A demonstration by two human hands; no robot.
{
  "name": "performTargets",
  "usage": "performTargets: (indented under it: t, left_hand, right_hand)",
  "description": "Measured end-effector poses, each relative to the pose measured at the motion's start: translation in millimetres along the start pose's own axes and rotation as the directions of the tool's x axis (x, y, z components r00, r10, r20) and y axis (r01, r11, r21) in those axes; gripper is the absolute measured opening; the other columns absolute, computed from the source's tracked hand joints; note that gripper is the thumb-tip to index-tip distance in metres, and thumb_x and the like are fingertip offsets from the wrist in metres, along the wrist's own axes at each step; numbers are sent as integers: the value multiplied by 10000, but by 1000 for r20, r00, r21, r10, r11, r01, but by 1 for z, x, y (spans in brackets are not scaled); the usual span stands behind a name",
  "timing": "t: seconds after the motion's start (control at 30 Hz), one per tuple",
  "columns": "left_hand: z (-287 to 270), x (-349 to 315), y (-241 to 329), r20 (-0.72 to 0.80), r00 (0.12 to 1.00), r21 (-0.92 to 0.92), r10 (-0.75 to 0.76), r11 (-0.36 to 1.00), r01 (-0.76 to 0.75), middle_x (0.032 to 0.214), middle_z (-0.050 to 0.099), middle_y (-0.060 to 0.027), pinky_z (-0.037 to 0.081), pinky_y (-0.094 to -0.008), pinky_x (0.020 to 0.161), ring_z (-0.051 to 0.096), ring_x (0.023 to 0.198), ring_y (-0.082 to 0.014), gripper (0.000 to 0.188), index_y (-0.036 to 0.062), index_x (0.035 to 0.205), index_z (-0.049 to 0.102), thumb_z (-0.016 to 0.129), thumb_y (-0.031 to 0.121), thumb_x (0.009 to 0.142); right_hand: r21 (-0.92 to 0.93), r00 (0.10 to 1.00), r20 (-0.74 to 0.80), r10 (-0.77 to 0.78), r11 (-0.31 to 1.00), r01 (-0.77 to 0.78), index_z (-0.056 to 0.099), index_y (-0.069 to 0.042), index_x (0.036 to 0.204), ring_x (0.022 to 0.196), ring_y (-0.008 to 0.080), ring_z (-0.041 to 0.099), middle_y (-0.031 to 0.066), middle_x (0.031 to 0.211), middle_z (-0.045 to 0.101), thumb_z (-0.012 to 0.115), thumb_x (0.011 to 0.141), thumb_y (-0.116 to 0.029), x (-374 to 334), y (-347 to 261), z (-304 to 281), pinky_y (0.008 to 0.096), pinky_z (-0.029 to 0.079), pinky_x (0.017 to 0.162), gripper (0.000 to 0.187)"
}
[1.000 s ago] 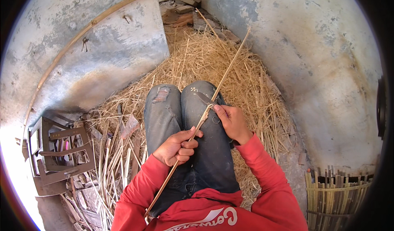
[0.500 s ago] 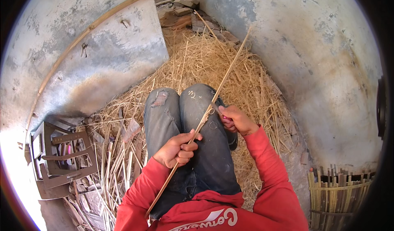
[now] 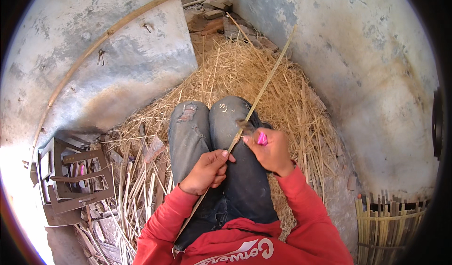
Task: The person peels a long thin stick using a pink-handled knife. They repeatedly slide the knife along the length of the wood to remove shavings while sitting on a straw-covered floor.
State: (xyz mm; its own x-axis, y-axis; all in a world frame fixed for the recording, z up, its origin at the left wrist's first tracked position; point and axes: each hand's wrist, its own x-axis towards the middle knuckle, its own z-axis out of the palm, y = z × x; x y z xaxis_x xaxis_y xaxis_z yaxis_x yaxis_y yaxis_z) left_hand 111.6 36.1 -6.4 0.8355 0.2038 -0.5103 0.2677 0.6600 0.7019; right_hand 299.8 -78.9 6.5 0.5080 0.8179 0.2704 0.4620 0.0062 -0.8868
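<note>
A long, thin bamboo strip (image 3: 267, 86) slants across my thighs, from beside my waist up toward the far right wall. My left hand (image 3: 206, 172) is closed around it over my lap, thumb lying along the top. My right hand (image 3: 274, 155) grips a small knife with a bright pink handle (image 3: 262, 139), just right of the strip. The blade is smeared by motion and lies at the strip above my right knee; whether it cuts in, I cannot tell. Pale shavings (image 3: 224, 108) cling to my jeans (image 3: 190, 133).
Straw and shavings (image 3: 278, 105) cover the floor around my legs, with loose strips (image 3: 136, 189) heaped at left. A brown frame (image 3: 77, 180) stands beyond them. At lower right is a slatted basket (image 3: 391, 227). A long curved pole (image 3: 110, 30) runs along the left wall (image 3: 113, 67).
The strip has turned, so a greener face shows. My right hand has turned, bringing the pink handle into fuller view, and the blade is now blurred. My left hand has shifted slightly.
</note>
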Motion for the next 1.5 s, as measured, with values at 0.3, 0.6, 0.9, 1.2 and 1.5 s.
performTargets:
  t: [0.3, 0.6, 0.9, 1.2, 1.5]
  left_hand:
    - [-9, 4, -1, 40, 999, -115, -12, 993, 17, 618, 327, 60, 183, -225, 382, 248, 447, -34, 284, 85, 1066, 567, 466, 349, 1097]
    - [-47, -28, -9, 319, 928, -390, -194, 865, 315, 629, 292, 73, 157, -206, 368, 209, 455, -19, 312, 106, 1092, 493, 431, 412, 1097]
    - [-64, -95, -55, 290, 910, -430, -297, 809, 401, 642, 275, 68, 180, -212, 416, 222, 502, -36, 322, 85, 1042, 488, 399, 387, 1108]
    - [-78, -125, -68, 141, 938, -293, -318, 891, 346, 645, 279, 63, 202, -234, 440, 235, 508, -55, 316, 66, 1042, 532, 418, 354, 1109]
    - [-64, -106, -49, 153, 927, -269, -342, 888, 372, 650, 292, 61, 194, -237, 436, 231, 501, -52, 311, 88, 1027, 520, 437, 378, 1098]
  right_hand:
    - [134, 988, 131, -84, 989, 66, 647, -24, 714, 517, 76, 477, 49, 552, 516, 778, 861, -84, -40, -1, 18, 286, 378, 494, 206]
    - [58, 961, -269, 58, 997, -44, 666, 9, 1021, 729, 97, 587, 63, 826, 667, 724, 933, -289, -13, 28, -27, 269, 459, 609, 316]
    - [-319, 985, -164, -46, 948, -9, 597, 18, 753, 500, 319, 490, 183, 573, 497, 545, 1043, -369, 37, 85, -40, 427, 397, 531, 486]
    - [-473, 954, -264, -139, 881, -3, 626, 22, 737, 498, 389, 540, 211, 558, 528, 544, 1042, -390, 111, 84, -72, 471, 396, 495, 518]
    - [-495, 980, -113, -161, 864, 85, 620, -5, 714, 491, 416, 563, 227, 546, 537, 561, 1035, -388, 57, 50, -15, 475, 402, 465, 503]
